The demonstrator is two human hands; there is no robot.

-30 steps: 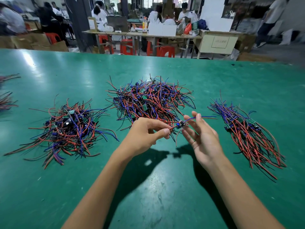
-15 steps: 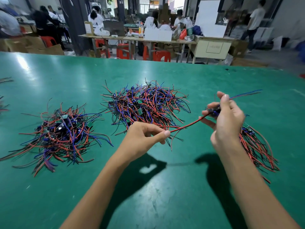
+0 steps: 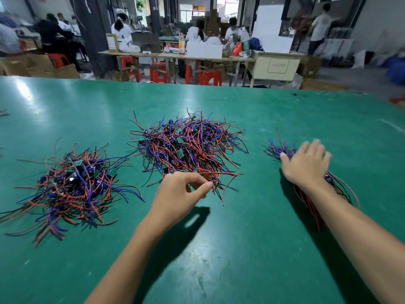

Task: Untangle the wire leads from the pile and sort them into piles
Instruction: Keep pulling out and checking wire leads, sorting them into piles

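Observation:
The tangled middle pile (image 3: 188, 145) of red, blue and black wire leads with small green boards lies on the green table (image 3: 230, 255). At the near edge of that pile my left hand (image 3: 182, 191) pinches a wire lead (image 3: 219, 183) between thumb and forefinger. A straighter, aligned bundle, the right pile (image 3: 272, 148), lies to the right. My right hand (image 3: 306, 165) lies over it with fingers spread and blurred, and it covers the bundle's middle. Red ends of the bundle show beside my forearm.
A third loose pile (image 3: 74, 185) of leads lies at the left. More wire ends (image 3: 3, 113) poke in at the far left edge. Beyond the table's far edge stand benches, red stools (image 3: 210, 77) and several people at work.
My right hand has carried the pulled-out lead to the right pile, laid it down and opened flat over it. My left hand has stayed at the middle pile's near edge.

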